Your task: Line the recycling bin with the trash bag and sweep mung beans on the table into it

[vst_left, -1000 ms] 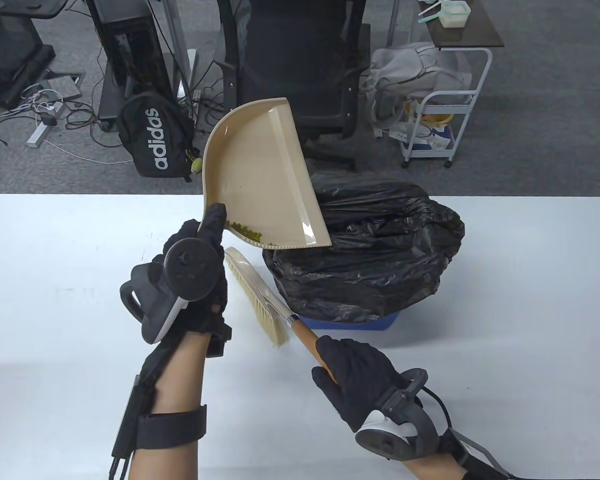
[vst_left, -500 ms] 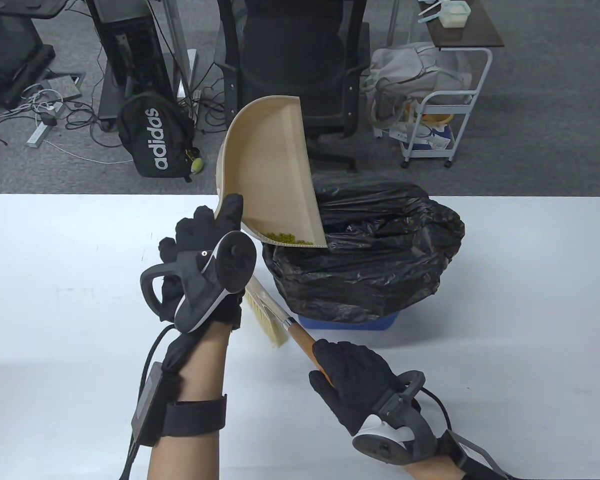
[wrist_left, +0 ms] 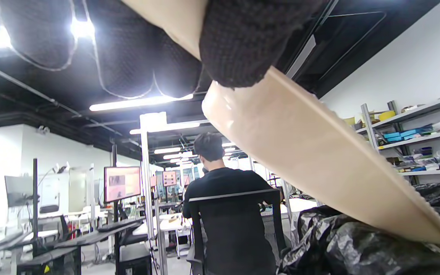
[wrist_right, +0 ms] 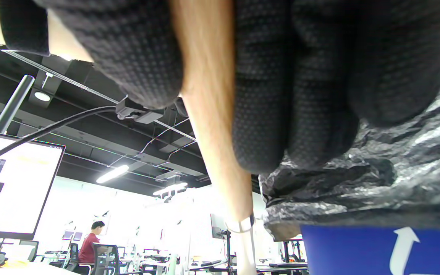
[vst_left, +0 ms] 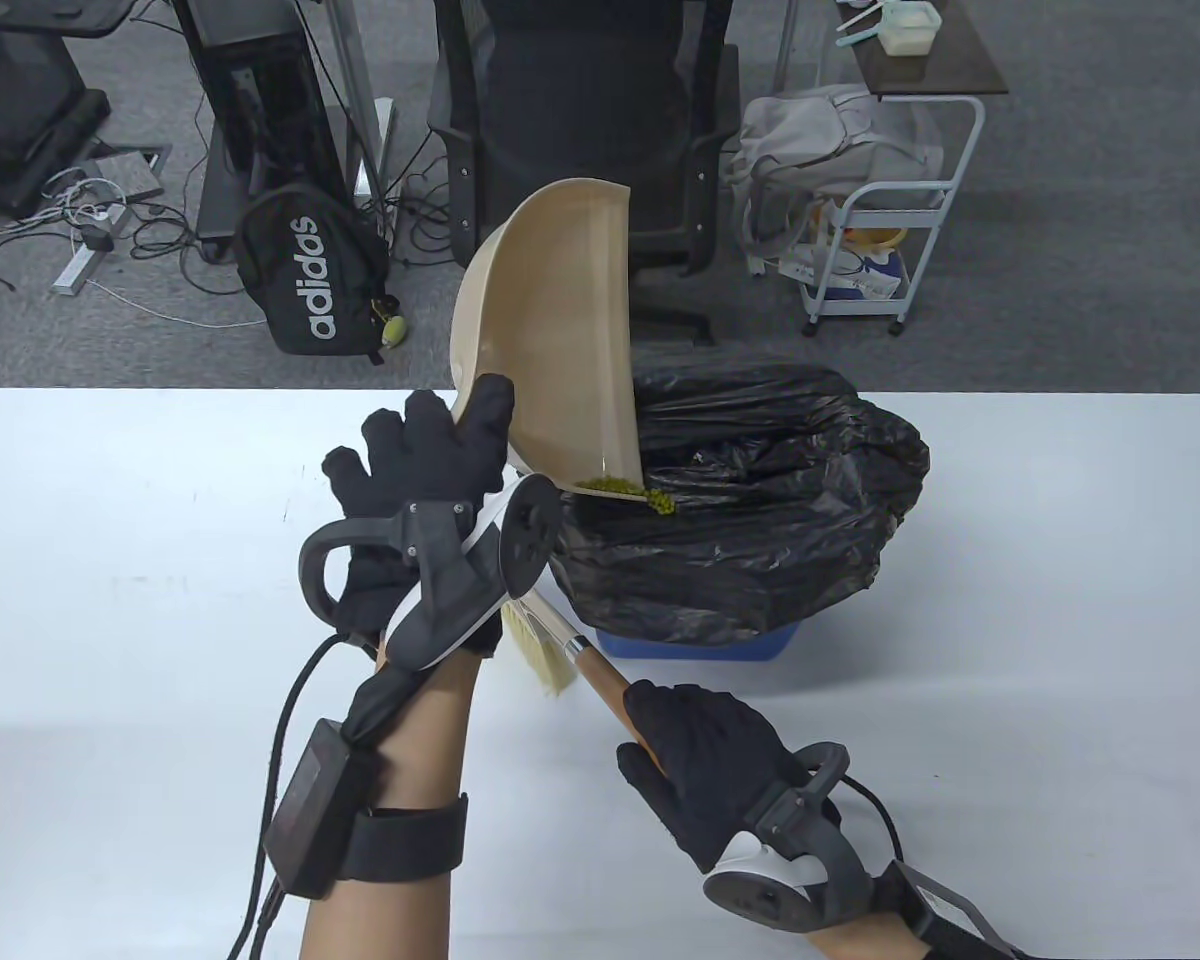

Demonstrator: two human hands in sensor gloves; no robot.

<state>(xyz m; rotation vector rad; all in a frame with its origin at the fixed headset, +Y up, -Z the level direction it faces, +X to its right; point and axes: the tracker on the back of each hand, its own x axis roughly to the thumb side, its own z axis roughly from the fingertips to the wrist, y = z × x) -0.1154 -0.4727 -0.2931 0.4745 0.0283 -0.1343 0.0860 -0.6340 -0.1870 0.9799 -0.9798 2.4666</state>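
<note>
I have my left hand (vst_left: 430, 470) at center frame, fingers wrapped round the rear wall of the beige dustpan (vst_left: 560, 330), thumb pressed against its inner face. The pan is tipped steeply, its lip pointing down over the near-left edge of the black trash bag (vst_left: 760, 480). The mung beans (vst_left: 625, 490) are bunched at the lowest corner of the lip, a few of them past the edge above the bag. The bag drapes over the blue recycling bin (vst_left: 700, 645), which stands on the white surface (vst_left: 1010, 600) at center right; only a strip of blue shows beneath the plastic. In the lower middle of the frame my right hand (vst_left: 705, 765) is curled tight round the wooden handle of the hand brush (vst_left: 550, 640). The brush's pale bristles point down beside the bin, just below my left wrist; I cannot tell whether they touch the surface.
</note>
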